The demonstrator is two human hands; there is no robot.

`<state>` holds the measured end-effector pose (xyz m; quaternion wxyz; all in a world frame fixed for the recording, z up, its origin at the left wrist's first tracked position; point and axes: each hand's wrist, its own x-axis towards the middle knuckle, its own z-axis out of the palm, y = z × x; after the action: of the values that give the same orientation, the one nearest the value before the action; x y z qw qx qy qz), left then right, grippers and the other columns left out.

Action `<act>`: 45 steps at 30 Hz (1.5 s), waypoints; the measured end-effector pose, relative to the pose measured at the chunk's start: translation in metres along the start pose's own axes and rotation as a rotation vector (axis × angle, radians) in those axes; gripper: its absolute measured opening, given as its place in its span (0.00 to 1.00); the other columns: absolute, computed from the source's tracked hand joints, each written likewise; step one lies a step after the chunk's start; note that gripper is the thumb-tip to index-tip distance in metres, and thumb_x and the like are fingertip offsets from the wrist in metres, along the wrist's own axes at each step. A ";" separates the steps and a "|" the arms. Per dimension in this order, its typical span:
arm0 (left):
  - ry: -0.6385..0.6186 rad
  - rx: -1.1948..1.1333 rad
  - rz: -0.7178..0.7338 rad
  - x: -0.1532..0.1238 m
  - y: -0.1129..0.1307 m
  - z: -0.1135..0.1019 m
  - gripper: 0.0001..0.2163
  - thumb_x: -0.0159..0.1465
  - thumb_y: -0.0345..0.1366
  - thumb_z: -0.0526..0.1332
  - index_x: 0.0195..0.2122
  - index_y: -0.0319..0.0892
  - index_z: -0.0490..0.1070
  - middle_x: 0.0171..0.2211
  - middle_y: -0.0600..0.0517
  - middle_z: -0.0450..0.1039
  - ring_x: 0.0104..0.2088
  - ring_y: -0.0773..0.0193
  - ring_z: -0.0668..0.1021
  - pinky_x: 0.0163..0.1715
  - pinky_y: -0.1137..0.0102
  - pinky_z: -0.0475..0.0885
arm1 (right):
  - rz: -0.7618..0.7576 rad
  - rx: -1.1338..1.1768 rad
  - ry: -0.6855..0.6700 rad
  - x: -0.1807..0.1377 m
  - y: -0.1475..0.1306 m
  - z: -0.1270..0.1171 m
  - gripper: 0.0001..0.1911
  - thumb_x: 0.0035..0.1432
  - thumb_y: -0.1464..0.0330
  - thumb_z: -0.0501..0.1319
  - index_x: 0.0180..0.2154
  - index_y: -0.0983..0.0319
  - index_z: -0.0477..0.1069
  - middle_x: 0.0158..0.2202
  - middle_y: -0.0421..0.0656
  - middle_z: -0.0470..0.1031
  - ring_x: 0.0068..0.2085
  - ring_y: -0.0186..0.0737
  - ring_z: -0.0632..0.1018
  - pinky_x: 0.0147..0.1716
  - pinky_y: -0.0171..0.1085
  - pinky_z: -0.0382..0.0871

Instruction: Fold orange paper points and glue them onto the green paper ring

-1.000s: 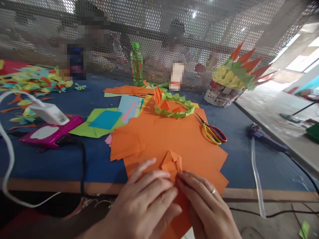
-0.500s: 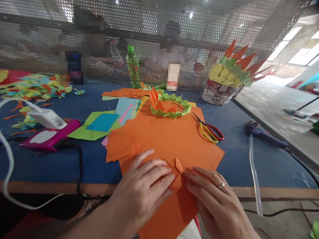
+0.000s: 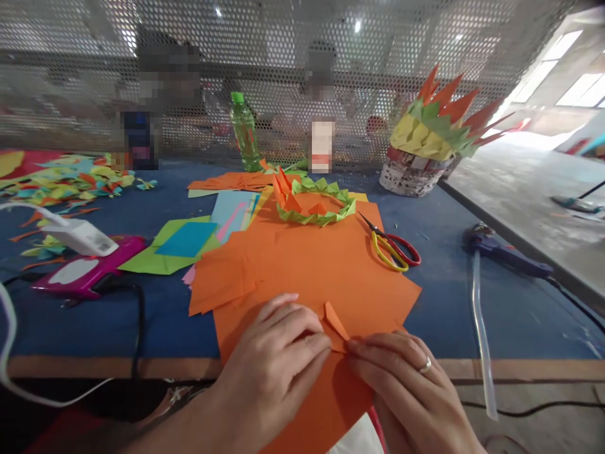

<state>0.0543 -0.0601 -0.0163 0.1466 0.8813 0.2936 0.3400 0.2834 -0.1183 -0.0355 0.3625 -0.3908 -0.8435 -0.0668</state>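
Observation:
A small folded piece of orange paper [image 3: 336,323] lies between my hands, over large orange sheets [image 3: 302,271] at the table's front edge. My left hand [image 3: 283,353] is closed on its left side, fingertips pressed together. My right hand [image 3: 401,372], with a ring on one finger, pinches its right end. One narrow flap of the piece sticks up between the fingertips; the rest is partly covered by my fingers. Beyond them, a ring of folded green paper [image 3: 326,217] with orange points stands on the sheets. Scissors [image 3: 390,246] with yellow and red handles lie to its right.
A hot glue gun [image 3: 510,252] with a clear glue stick lies right. A paper-folded basket [image 3: 420,151] stands behind. On the left are a magenta power strip [image 3: 94,268] with a white charger [image 3: 80,236], cables, and small paper pieces [image 3: 80,180]. A green bottle [image 3: 246,132] stands at the back.
My left fingers have moved over more of the folded orange piece, covering its left part. My right hand keeps its pinch. The whole view has shifted slightly.

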 end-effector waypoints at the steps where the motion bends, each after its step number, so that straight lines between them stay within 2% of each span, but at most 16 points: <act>1: -0.002 -0.047 -0.034 0.001 0.000 0.000 0.09 0.72 0.25 0.58 0.39 0.43 0.76 0.36 0.54 0.74 0.40 0.65 0.76 0.56 0.62 0.64 | 0.019 0.010 0.020 0.000 -0.001 0.002 0.14 0.62 0.79 0.57 0.47 0.64 0.76 0.46 0.43 0.83 0.48 0.40 0.79 0.51 0.40 0.71; 5: -0.031 -0.172 -0.170 0.005 -0.001 0.002 0.06 0.72 0.30 0.60 0.37 0.44 0.74 0.36 0.54 0.72 0.39 0.65 0.74 0.43 0.67 0.66 | 0.185 0.039 0.103 0.001 -0.007 0.013 0.16 0.62 0.79 0.59 0.51 0.65 0.72 0.40 0.43 0.82 0.43 0.36 0.79 0.46 0.36 0.73; 9: -0.072 -0.151 -0.255 0.007 -0.001 0.003 0.07 0.71 0.31 0.60 0.34 0.44 0.71 0.35 0.55 0.71 0.38 0.64 0.73 0.41 0.68 0.64 | 0.384 0.060 0.128 0.000 -0.010 0.020 0.18 0.65 0.75 0.61 0.55 0.62 0.69 0.37 0.41 0.81 0.41 0.35 0.79 0.41 0.34 0.76; 18: -0.082 -0.130 -0.296 0.013 0.002 0.004 0.08 0.70 0.31 0.61 0.32 0.44 0.69 0.33 0.57 0.71 0.36 0.64 0.72 0.38 0.68 0.63 | 0.458 0.021 0.110 0.005 -0.010 0.019 0.20 0.66 0.70 0.62 0.58 0.60 0.66 0.35 0.38 0.81 0.40 0.36 0.79 0.41 0.35 0.74; 23: -0.089 -0.114 -0.313 0.014 0.002 0.006 0.08 0.70 0.31 0.61 0.32 0.44 0.69 0.33 0.57 0.70 0.36 0.63 0.72 0.39 0.66 0.62 | 0.561 0.001 0.081 0.012 -0.013 0.021 0.17 0.69 0.68 0.58 0.58 0.58 0.65 0.36 0.37 0.80 0.38 0.36 0.78 0.42 0.37 0.70; 27: -0.077 -0.093 -0.322 0.013 0.002 0.007 0.07 0.70 0.30 0.61 0.33 0.44 0.69 0.34 0.56 0.71 0.37 0.62 0.72 0.38 0.66 0.63 | 0.529 -0.015 0.055 0.015 -0.016 0.022 0.18 0.69 0.68 0.57 0.59 0.59 0.64 0.36 0.37 0.81 0.38 0.37 0.78 0.42 0.38 0.68; 31: -0.079 -0.061 -0.326 0.013 0.004 0.009 0.07 0.71 0.30 0.60 0.33 0.44 0.69 0.34 0.55 0.71 0.37 0.62 0.72 0.39 0.65 0.63 | 0.562 -0.029 0.055 0.015 -0.015 0.021 0.18 0.69 0.68 0.56 0.59 0.59 0.64 0.36 0.38 0.80 0.37 0.38 0.78 0.43 0.39 0.67; 35: -0.078 -0.027 -0.317 0.014 0.004 0.011 0.08 0.71 0.30 0.59 0.33 0.44 0.68 0.34 0.55 0.71 0.36 0.61 0.71 0.39 0.65 0.63 | 0.423 -0.052 0.006 0.009 -0.008 0.019 0.21 0.68 0.72 0.57 0.61 0.61 0.64 0.39 0.40 0.81 0.41 0.38 0.78 0.44 0.37 0.68; 38: -0.067 -0.017 -0.311 0.015 0.004 0.011 0.08 0.71 0.29 0.58 0.33 0.44 0.68 0.34 0.54 0.71 0.36 0.61 0.71 0.38 0.65 0.63 | 0.319 -0.058 -0.043 0.005 -0.002 0.018 0.19 0.66 0.74 0.57 0.57 0.60 0.69 0.43 0.41 0.81 0.45 0.39 0.78 0.46 0.37 0.68; 45: -0.067 -0.024 -0.309 0.013 0.004 0.013 0.07 0.71 0.30 0.59 0.34 0.44 0.68 0.34 0.54 0.70 0.37 0.61 0.71 0.39 0.64 0.63 | 0.277 -0.019 -0.085 0.006 0.000 0.014 0.15 0.63 0.74 0.59 0.51 0.57 0.74 0.43 0.42 0.79 0.47 0.41 0.77 0.44 0.38 0.71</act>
<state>0.0732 -0.0557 -0.0173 0.2172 0.8347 0.4167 0.2871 0.2727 -0.1093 -0.0417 0.3282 -0.5095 -0.7953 -0.0074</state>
